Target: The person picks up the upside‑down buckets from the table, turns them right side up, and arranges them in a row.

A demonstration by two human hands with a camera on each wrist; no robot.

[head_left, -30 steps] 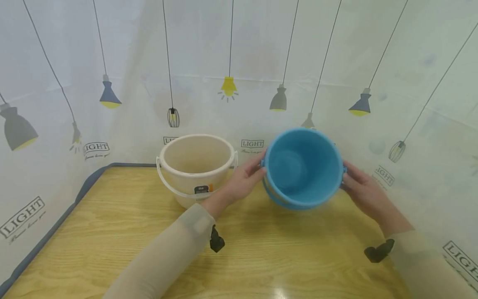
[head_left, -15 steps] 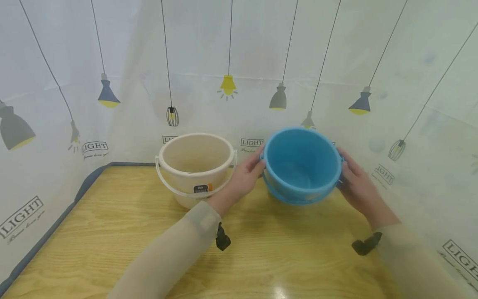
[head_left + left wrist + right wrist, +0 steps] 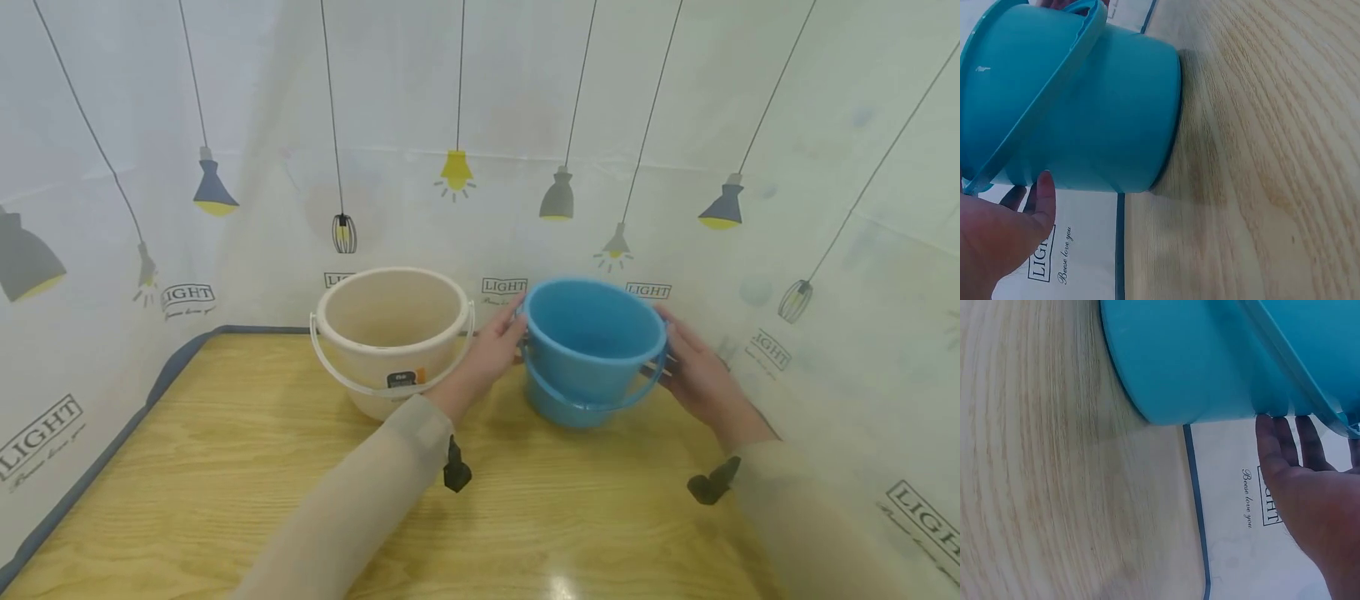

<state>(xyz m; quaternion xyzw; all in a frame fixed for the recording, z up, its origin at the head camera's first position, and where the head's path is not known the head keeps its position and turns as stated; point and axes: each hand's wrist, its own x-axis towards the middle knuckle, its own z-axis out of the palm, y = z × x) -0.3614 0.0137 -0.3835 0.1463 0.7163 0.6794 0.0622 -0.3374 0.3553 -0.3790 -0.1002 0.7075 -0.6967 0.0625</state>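
A blue plastic bucket [image 3: 573, 375] stands upright between both hands, its base right at the wooden tabletop. Its blue handle [image 3: 588, 407] hangs down across the front. My left hand [image 3: 483, 354] holds the bucket's left side just under the rim, thumb in front and fingers behind. On the opposite side my right hand [image 3: 705, 379] holds it near the handle joint. In the left wrist view, fingertips of the left hand [image 3: 1007, 234] lie along the bucket wall [image 3: 1110, 106]. The right wrist view has the fingertips of the right hand [image 3: 1319, 500] against the wall [image 3: 1179, 369].
A cream bucket [image 3: 371, 362] with a white handle and a dark label [image 3: 402, 380] stands to the left, partly behind my left forearm. The wooden table [image 3: 187, 467] ends at a lamp-patterned curtain [image 3: 405, 108] along the back and sides.
The blue bucket has come down from a raised tilt, mouth toward me, to upright, with its base at the table. It has shifted slightly left, both hands holding it throughout. The cream bucket stayed put.
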